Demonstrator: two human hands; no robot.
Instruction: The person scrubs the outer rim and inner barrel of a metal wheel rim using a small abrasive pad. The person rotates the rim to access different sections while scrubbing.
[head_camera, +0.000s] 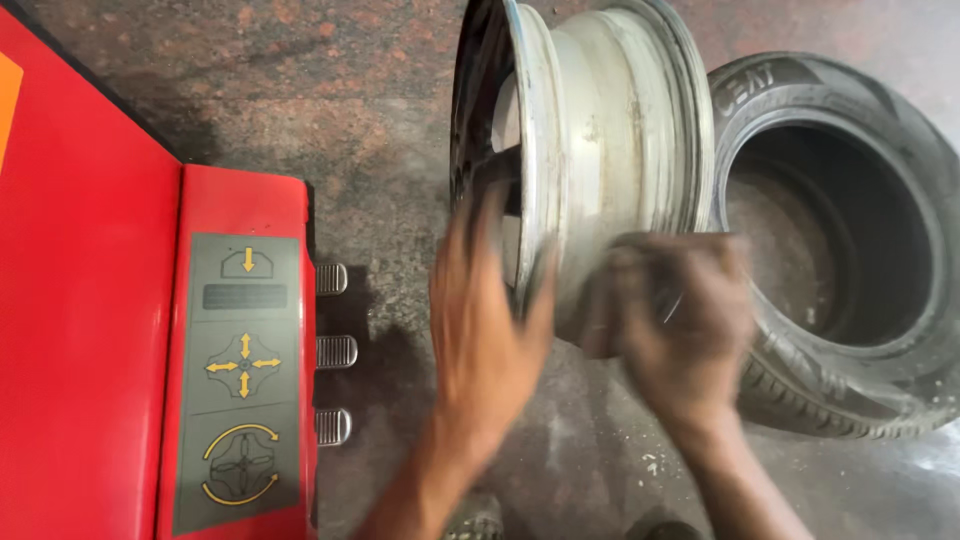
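Bare wheel rim (600, 150) stood on edge on floor (380, 120), between red tyre machine (90, 300) and tyre (840, 250). Left hand (487, 330) gripped front lip, right hand (680, 320) clasped barrel edge; both blurred. Step judged: handling stripped rim. Next move needs firm two-handed hold, clear of pedals (335, 352).

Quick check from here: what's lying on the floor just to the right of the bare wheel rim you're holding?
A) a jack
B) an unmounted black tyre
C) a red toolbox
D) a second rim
B: an unmounted black tyre lies on the floor right of the wheel rim, its centre hollow.
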